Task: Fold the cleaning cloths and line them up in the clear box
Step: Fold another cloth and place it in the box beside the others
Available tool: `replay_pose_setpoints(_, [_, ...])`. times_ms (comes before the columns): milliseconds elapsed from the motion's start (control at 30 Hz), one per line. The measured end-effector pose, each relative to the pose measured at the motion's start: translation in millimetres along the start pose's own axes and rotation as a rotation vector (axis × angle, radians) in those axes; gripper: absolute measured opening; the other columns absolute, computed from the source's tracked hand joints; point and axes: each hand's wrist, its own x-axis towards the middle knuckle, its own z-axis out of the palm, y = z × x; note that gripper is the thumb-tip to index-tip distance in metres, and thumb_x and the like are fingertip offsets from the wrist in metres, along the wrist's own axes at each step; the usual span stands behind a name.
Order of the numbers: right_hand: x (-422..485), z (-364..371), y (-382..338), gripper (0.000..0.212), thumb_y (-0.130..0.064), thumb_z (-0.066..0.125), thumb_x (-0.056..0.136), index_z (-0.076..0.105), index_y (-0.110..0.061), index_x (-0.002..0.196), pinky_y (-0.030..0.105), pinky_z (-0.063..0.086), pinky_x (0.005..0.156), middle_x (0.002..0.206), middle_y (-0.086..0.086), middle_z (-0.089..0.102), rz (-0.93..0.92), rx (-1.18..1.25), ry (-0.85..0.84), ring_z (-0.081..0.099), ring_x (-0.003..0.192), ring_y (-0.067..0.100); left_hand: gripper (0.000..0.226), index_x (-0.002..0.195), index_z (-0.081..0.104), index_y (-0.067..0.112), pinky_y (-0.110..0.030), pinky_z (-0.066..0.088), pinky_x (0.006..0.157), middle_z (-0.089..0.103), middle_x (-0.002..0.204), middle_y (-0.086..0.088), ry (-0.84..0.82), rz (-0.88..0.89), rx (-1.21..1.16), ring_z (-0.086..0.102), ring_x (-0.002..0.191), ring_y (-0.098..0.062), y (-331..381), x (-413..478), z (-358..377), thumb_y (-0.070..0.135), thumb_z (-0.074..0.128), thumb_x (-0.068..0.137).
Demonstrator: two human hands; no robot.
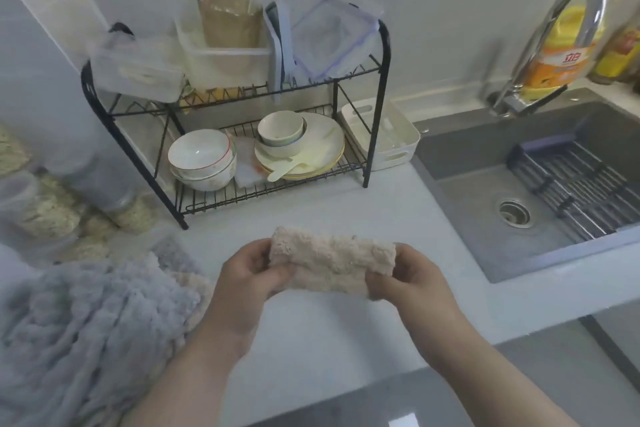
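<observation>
Your left hand (pixel 247 274) and right hand (pixel 412 281) pinch a folded beige cloth (pixel 332 263).
Beyond the right hand, a yellow bottle (pixel 554 69) reads 立白.

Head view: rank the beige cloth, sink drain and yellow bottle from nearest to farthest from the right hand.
1. Beige cloth: gripped in the right hand itself.
2. Sink drain: ahead, to the right.
3. Yellow bottle: far right, at the back.

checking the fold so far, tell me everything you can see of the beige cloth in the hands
The beige cloth is fluffy, plush-looking fabric, folded into a wide rectangular band. It seems held roughly level just above the white counter. The left hand pinches its left end, the right hand its right end. Nothing else touches it.
</observation>
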Motion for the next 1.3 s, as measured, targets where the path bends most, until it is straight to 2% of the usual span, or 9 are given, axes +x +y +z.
replay_pose_setpoints(233, [-53.8, -72.1, -92.5, 0.033, -0.003, 0.062, 0.074, 0.067, -0.008, 0.106, 0.021, 0.049, 0.063, 0.100, 0.016, 0.071, -0.129, 0.080, 0.143, 0.065, 0.079, 0.018, 0.025, 0.085, 0.075, 0.014, -0.024, 0.057, 0.067, 0.074, 0.088, -0.005, -0.317, 0.073, -0.142, 0.070, 0.081, -0.015, 83.1, -12.4, 82.1, 0.001, 0.058, 0.072])
replay_pose_setpoints(400, [-112.6, -158.2, -124.9, 0.030, 0.000, 0.063, 0.080, 0.070, -0.014, 0.105, 0.029, 0.056, 0.071, 0.100, 0.010, 0.074, -0.208, 0.135, 0.393, 0.069, 0.088, 0.023, 0.028, 0.090, 0.075, 0.012, -0.040, 0.056, 0.081, 0.072, 0.097, -0.017, -0.560, 0.039, -0.170, 0.069, 0.089, -0.029, 108.7, -18.7, 192.9, 0.000, 0.068, 0.066])
replay_pose_setpoints(567, [-175.1, -268.0, -124.2, 0.034, -0.010, 0.060, 0.073, 0.070, -0.009, 0.105, 0.040, 0.052, 0.078, 0.101, 0.015, 0.073, -0.261, 0.197, 0.595, 0.067, 0.090, 0.028, 0.049, 0.092, 0.075, 0.010, -0.027, 0.057, 0.067, 0.073, 0.094, -0.015, -0.793, 0.053, -0.099, 0.070, 0.083, -0.023, 113.3, -52.3, 332.7, 0.025, 0.087, 0.047])
replay_pose_setpoints(667, [-218.2, -339.7, -117.0, 0.030, -0.008, 0.058, 0.071, 0.073, -0.011, 0.096, 0.030, 0.048, 0.070, 0.086, 0.014, 0.070, -0.300, 0.248, 0.651, 0.061, 0.076, 0.019, 0.033, 0.096, 0.071, 0.003, -0.027, 0.057, 0.065, 0.072, 0.092, -0.017, -0.891, 0.020, -0.103, 0.070, 0.078, -0.022, 98.6, -85.3, 426.3, 0.007, 0.075, 0.063])
replay_pose_setpoints(767, [-262.8, -415.3, -107.2, 0.019, -0.007, 0.058, 0.069, 0.074, -0.014, 0.077, 0.018, 0.044, 0.062, 0.066, -0.003, 0.062, -0.316, 0.316, 0.732, 0.055, 0.062, 0.009, 0.031, 0.098, 0.069, 0.000, -0.031, 0.059, 0.071, 0.072, 0.093, -0.019, -0.994, -0.033, -0.093, 0.069, 0.080, -0.024, 81.1, -122.8, 522.0, 0.005, 0.067, 0.068])
replay_pose_setpoints(867, [-304.3, -485.3, -97.3, 0.026, -0.007, 0.061, 0.069, 0.073, -0.006, 0.092, 0.028, 0.045, 0.072, 0.080, 0.005, 0.065, -0.314, 0.336, 0.852, 0.057, 0.074, 0.016, 0.026, 0.095, 0.071, 0.001, -0.035, 0.057, 0.076, 0.072, 0.094, -0.021, -1.079, -0.077, -0.088, 0.069, 0.083, -0.027, 66.5, -163.4, 604.8, 0.007, 0.060, 0.072])
replay_pose_setpoints(933, [-329.3, -527.4, -95.8, 0.023, -0.006, 0.061, 0.068, 0.073, -0.006, 0.088, 0.026, 0.046, 0.067, 0.075, 0.005, 0.063, -0.331, 0.363, 0.933, 0.054, 0.069, 0.015, 0.022, 0.089, 0.075, 0.005, -0.029, 0.059, 0.068, 0.073, 0.092, -0.018, -1.139, -0.099, -0.094, 0.070, 0.080, -0.023, 61.3, -187.2, 650.8, 0.007, 0.061, 0.071])
replay_pose_setpoints(1033, [-358.1, -575.9, -96.6, 0.028, -0.008, 0.066, 0.072, 0.071, -0.002, 0.099, 0.040, 0.053, 0.081, 0.089, 0.019, 0.066, -0.323, 0.359, 1.022, 0.057, 0.081, 0.022, 0.020, 0.088, 0.076, 0.008, -0.023, 0.056, 0.063, 0.074, 0.093, -0.015, -1.211, -0.115, -0.064, 0.071, 0.078, -0.018, 58.2, -215.3, 702.5, 0.008, 0.061, 0.073])
replay_pose_setpoints(1300, [-378.4, -669.1, -87.6, 0.041, -0.011, 0.071, 0.062, 0.069, 0.000, 0.101, 0.034, 0.054, 0.074, 0.095, 0.018, 0.071, -0.303, 0.443, 1.109, 0.064, 0.083, 0.026, 0.019, 0.085, 0.078, 0.016, -0.032, 0.050, 0.075, 0.074, 0.092, -0.010, -1.286, -0.117, 0.030, 0.069, 0.074, -0.012, 48.3, -240.6, 809.8, 0.002, 0.064, 0.082])
